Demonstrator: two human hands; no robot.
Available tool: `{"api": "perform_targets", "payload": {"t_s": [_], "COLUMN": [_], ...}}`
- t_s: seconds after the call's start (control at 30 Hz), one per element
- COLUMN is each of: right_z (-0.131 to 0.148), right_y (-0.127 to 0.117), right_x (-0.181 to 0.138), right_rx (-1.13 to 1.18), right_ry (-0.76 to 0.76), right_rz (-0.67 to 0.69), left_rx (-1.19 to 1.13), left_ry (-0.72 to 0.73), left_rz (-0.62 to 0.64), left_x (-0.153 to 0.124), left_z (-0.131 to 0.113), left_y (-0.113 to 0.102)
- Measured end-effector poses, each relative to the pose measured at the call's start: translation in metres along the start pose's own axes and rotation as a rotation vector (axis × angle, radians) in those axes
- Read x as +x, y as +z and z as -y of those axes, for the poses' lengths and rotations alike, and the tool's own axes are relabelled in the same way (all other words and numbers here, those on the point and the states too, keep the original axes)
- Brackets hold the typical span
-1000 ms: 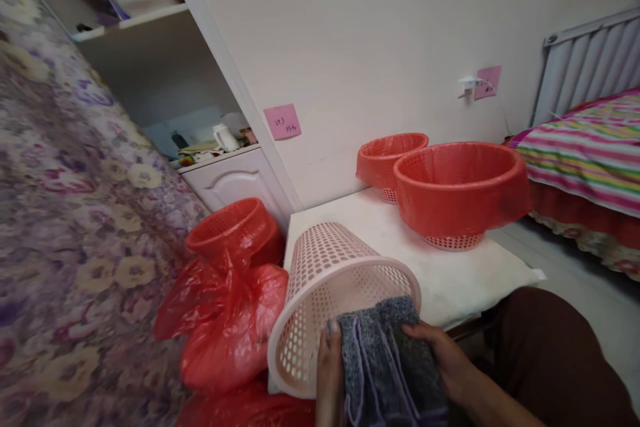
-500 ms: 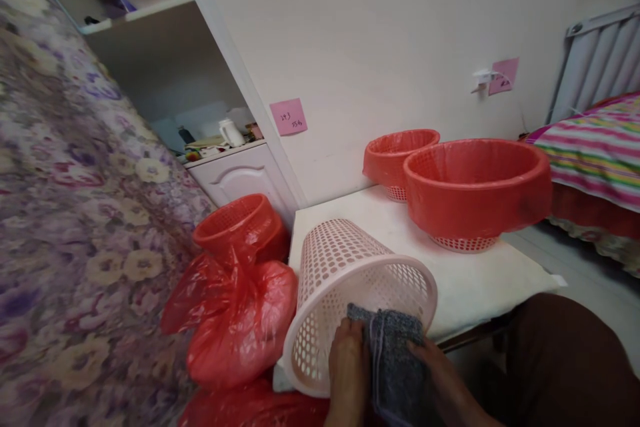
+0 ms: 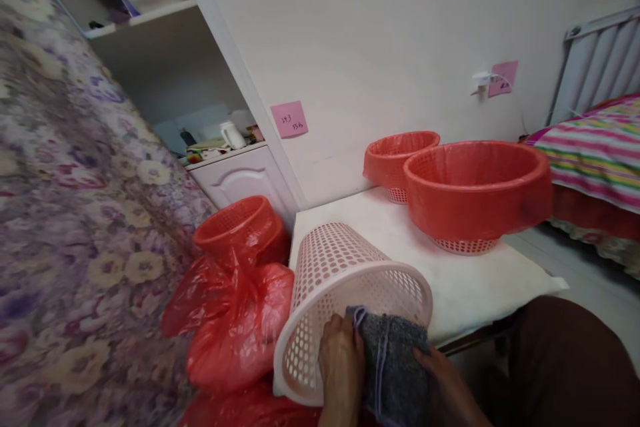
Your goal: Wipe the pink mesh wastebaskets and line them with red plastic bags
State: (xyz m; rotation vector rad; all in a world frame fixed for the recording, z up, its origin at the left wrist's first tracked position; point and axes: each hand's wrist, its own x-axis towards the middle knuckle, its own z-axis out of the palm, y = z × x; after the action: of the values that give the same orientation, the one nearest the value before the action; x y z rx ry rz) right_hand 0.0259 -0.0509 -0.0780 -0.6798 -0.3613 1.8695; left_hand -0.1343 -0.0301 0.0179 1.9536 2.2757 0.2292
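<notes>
A pale pink perforated plastic basket (image 3: 333, 257) lies on its side, its mouth facing me. At that mouth I hold a folded dark grey cloth (image 3: 397, 360) with light purple strings across it. My left hand (image 3: 343, 353) grips the cloth's left edge, fingers curled at its upper corner. On the other side my right hand (image 3: 440, 373) is closed on the right edge, thumb and fingers partly hidden by the cloth. The upper end of the cloth reaches just inside the basket's rim.
Two baskets lined with red bags, one large (image 3: 477, 207) and one smaller (image 3: 385, 163), stand on the white-covered table (image 3: 460, 287). Left of it are another red-lined basket (image 3: 235, 220) and a full red plastic bag (image 3: 240, 327). A floral curtain (image 3: 90, 213) hangs at left.
The basket's mouth has shifted slightly left and down. The cloth has turned a little in my hands, its purple strings now showing more, and my left hand has moved slightly left.
</notes>
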Motion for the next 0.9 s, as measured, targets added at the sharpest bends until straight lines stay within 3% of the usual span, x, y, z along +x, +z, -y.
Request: {"api": "perform_targets", "payload": {"t_s": [0.1,0.2,0.33,0.47,0.67,0.9], "right_z": [0.004,0.009,0.011,0.008,-0.001,-0.022], "right_y": [0.007,0.009,0.007,0.006,0.002,-0.021], "right_x": [-0.003,-0.006,-0.007,-0.007,-0.005,0.014], "right_rx": [0.034,0.029,0.087,0.129,-0.031,-0.182], "right_ry": [0.023,0.021,0.045,0.050,-0.021,-0.067], "right_rz": [0.011,-0.056,-0.081,-0.074,-0.084,-0.093], "left_rx": [-0.034,-0.080,-0.160,-0.242,-0.339,-0.283], "left_ry": [0.045,0.098,0.124,0.122,0.127,0.059], "left_rz": [-0.021,0.042,0.133,0.155,0.166,0.173], "left_x": [-0.008,-0.010,-0.007,-0.008,-0.019,-0.013], "left_z": [-0.009,-0.015,-0.009,-0.001,-0.010,-0.013], "left_y": [-0.005,0.005,0.025,0.025,0.013,0.030]}}
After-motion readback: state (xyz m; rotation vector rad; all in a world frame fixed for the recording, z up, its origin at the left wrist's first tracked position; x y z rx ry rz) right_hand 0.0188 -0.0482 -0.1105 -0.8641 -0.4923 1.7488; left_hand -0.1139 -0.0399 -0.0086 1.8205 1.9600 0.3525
